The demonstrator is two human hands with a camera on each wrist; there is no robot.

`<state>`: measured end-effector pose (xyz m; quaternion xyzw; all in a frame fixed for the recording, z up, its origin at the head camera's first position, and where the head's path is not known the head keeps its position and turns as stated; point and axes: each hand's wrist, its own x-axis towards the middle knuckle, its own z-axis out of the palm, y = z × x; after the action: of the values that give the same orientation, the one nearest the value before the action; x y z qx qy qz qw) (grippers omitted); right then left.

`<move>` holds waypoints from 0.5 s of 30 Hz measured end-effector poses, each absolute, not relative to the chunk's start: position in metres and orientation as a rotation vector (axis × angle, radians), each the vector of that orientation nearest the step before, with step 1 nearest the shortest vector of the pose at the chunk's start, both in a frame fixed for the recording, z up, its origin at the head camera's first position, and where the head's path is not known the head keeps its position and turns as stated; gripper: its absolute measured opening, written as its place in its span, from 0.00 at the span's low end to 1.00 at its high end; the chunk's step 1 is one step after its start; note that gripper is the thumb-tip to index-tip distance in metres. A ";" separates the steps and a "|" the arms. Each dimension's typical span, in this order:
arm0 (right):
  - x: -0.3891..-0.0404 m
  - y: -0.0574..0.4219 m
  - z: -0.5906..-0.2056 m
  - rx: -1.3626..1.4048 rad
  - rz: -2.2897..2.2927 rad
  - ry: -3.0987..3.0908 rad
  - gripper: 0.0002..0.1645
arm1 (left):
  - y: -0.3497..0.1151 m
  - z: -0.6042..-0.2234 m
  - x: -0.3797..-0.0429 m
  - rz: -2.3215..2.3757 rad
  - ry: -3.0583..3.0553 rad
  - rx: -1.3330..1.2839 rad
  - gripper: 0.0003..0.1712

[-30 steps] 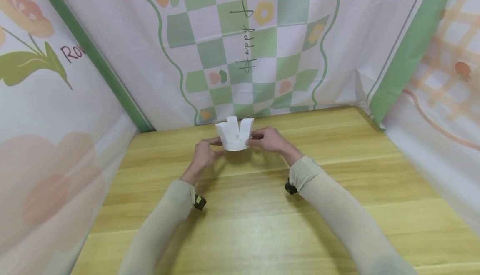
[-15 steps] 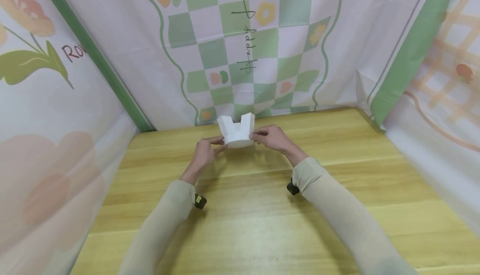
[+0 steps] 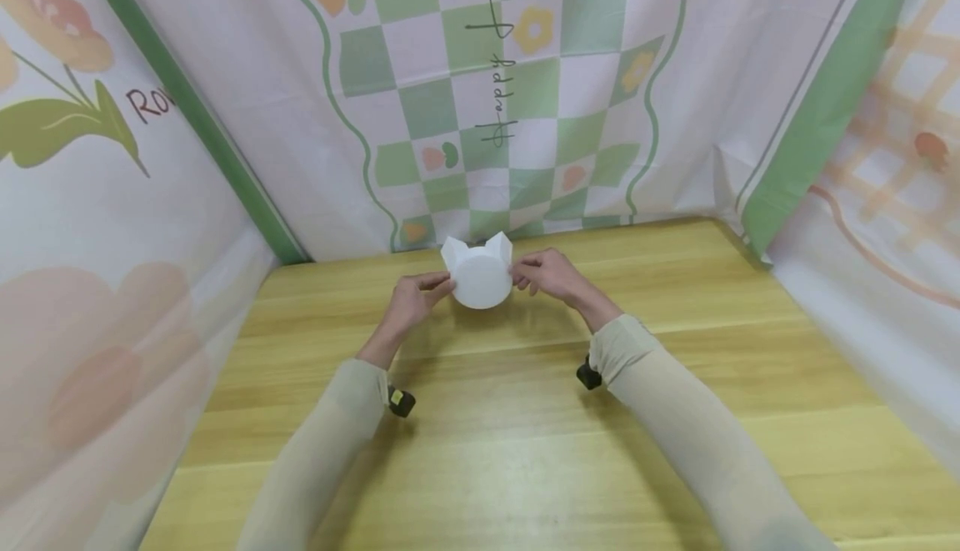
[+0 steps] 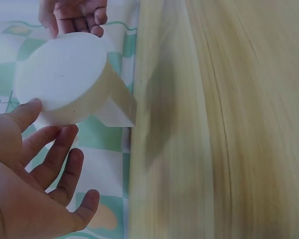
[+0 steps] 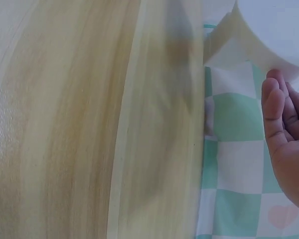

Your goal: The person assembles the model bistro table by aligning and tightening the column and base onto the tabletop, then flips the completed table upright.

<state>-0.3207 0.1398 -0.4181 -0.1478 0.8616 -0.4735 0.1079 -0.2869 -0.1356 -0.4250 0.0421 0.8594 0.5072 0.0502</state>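
Observation:
Between both hands, near the back of the table, is a white piece with a round flat base [image 3: 482, 280] and flat prongs, two of which show behind the disc in the head view. That disc faces the head camera. My left hand [image 3: 411, 299] pinches the left edge; the left wrist view shows its thumb on the disc [image 4: 65, 72] and fingertips under the rim, the other fingers loosely bent. On the opposite edge, my right hand [image 3: 551, 274] holds the piece with its fingertips. In the right wrist view, the right hand's [image 5: 289, 129] fingertips meet the rim.
The wood-grain table [image 3: 487, 451] carries the piece's shadow. Close behind stands a checkered green and white cloth wall [image 3: 465, 101], with printed cloth on the left [image 3: 112, 284] and right [image 3: 862, 201] sides. Small black devices [image 3: 402, 403] sit at both wrists.
The white piece has tipped over between the hands: its prongs pointed up and showed more before, and now its round base faces the head camera. Both hands have stayed nearly in place.

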 end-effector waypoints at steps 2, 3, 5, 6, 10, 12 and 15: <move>-0.321 0.140 -0.418 -0.435 -1.399 2.527 0.24 | -0.135 -0.424 -0.286 1.563 2.591 0.112 0.27; -0.320 0.140 -0.418 -0.434 -1.404 2.524 0.24 | -0.135 -0.423 -0.286 1.564 2.581 0.111 0.26; -0.320 0.140 -0.418 -0.436 -1.409 2.525 0.25 | -0.135 -0.423 -0.286 1.558 2.568 0.120 0.26; -0.320 0.141 -0.418 -0.434 -1.415 2.525 0.26 | -0.134 -0.422 -0.286 1.552 2.565 0.128 0.26; -0.320 0.141 -0.418 -0.398 -1.446 2.517 0.31 | -0.134 -0.422 -0.285 1.536 2.541 0.154 0.27; -0.320 0.141 -0.417 -0.372 -1.459 2.508 0.31 | -0.133 -0.422 -0.284 1.539 2.530 0.156 0.28; -0.319 0.140 -0.416 -0.349 -1.470 2.492 0.29 | -0.132 -0.423 -0.284 1.567 2.512 0.145 0.30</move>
<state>-0.3194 0.1400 -0.4163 -0.1188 0.8497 -0.5011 0.1133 -0.2838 -0.1325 -0.4226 0.0487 0.8441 0.5266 0.0887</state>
